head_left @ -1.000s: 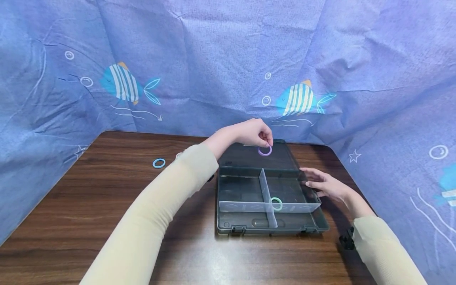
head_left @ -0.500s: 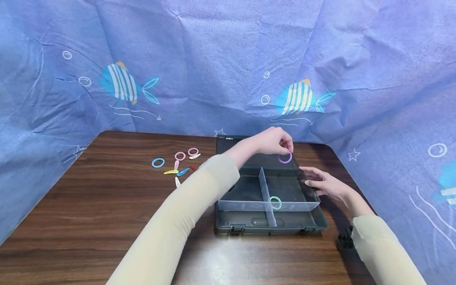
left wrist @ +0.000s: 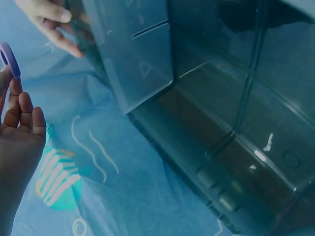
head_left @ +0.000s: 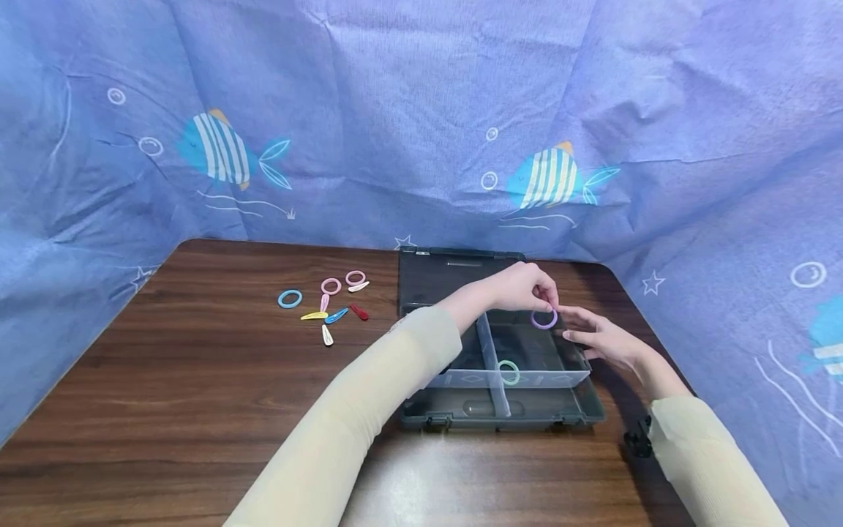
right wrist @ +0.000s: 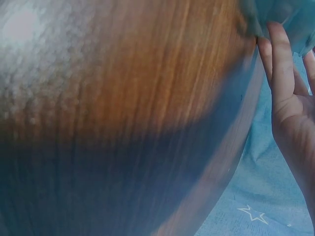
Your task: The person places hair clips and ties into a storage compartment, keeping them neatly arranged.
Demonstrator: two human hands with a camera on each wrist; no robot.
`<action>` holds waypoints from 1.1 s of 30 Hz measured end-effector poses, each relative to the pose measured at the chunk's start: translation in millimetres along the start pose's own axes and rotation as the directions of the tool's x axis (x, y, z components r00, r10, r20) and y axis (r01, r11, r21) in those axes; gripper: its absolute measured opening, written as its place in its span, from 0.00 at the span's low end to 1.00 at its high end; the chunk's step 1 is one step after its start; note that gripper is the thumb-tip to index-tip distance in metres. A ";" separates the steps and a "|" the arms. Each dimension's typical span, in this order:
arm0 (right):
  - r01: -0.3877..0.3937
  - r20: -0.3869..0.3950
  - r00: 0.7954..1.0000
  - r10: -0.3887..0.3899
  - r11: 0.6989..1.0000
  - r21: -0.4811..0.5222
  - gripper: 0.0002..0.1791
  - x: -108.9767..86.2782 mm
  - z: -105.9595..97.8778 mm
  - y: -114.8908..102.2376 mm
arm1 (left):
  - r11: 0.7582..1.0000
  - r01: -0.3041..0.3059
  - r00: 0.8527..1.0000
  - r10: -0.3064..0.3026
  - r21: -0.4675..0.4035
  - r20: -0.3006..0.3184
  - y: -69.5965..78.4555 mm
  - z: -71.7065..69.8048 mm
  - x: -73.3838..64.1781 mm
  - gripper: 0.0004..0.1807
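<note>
table (head_left: pixel 165 380) below, purple ring (head_left: pixel 544 328) hangs under left hand (head_left: pixel 523 288), apparently above the box (head_left: pixel 500 423)

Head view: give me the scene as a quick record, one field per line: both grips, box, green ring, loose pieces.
Left grip: pinches the purple ring over the rear right compartment
Right grip: at the right side of the box
Box: see-through, lid open, dividers inside
Green ring: by the divider crossing; exact seating unclear
Loose, on table: one blue ring, two pink rings, six hair clips
</note>
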State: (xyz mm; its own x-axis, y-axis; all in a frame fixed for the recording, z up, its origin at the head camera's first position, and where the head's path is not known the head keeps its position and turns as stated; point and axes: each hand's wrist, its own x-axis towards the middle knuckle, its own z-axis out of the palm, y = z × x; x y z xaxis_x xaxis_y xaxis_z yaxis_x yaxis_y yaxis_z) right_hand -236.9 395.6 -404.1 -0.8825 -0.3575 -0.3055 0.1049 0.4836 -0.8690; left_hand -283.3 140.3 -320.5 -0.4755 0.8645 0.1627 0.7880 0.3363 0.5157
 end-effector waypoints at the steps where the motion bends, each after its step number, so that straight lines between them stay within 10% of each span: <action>1: 0.001 0.001 1.000 -0.001 1.000 0.001 0.36 0.0 0.1 -0.3 | 1.000 0.001 1.000 -0.001 0.004 0.006 -0.8 2.8 0.6 0.04; 33: 0.029 0.063 0.998 -0.031 0.999 0.032 0.35 1.0 -1.2 1.4 | 0.999 -0.049 0.978 0.046 0.010 0.203 -13.4 68.6 -8.1 0.02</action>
State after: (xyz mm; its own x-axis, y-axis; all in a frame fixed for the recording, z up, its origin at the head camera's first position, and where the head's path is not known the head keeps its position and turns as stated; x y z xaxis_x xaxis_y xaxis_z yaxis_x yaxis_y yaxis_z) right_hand -238.2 397.0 -405.1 -0.8549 -0.4218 -0.3020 0.0937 0.4470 -0.8896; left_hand -263.1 154.4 -386.5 -0.3499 0.9367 0.0123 0.8141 0.2976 0.4987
